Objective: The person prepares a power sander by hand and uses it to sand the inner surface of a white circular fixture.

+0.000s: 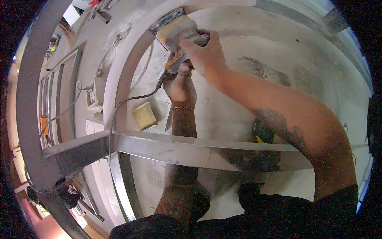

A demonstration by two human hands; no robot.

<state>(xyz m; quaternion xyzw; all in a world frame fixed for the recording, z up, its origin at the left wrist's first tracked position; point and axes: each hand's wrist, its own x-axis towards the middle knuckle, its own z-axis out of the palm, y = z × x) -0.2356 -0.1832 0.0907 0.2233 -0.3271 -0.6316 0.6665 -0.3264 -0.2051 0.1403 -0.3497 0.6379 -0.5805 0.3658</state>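
- Curving down the far left, the metal frame [30,99] encloses the work area, with one bar rising from the corner of the crossbar [215,153] towards the top.
- Beyond that bar, a pale box [95,95] with a cable rests on the floor [238,99].
- The cord [137,96] runs from the rear of the tool across the bar and down past the crossbar's left end; a careless shift could snag it there.
- A yellow block [144,116] lies on the floor, just left of the left forearm.
- The sander [177,34] is at the upper middle, tilted, its dark-edged pad against or just over the bar; I cannot tell which.
- The left hand [181,89] closes around its rear end, near the cord, thumb uppermost.
- The right hand [209,55] grips the body from the right, fingers wrapped around its dark upper part.
- The step in hand looks like sanding the frame's upper-left stretch. The next move probably calls for keeping the pad flat, pressing evenly with both hands and guiding it along the bar with the cord slack.
- Farther right, dark smudges [268,71] mark the floor.
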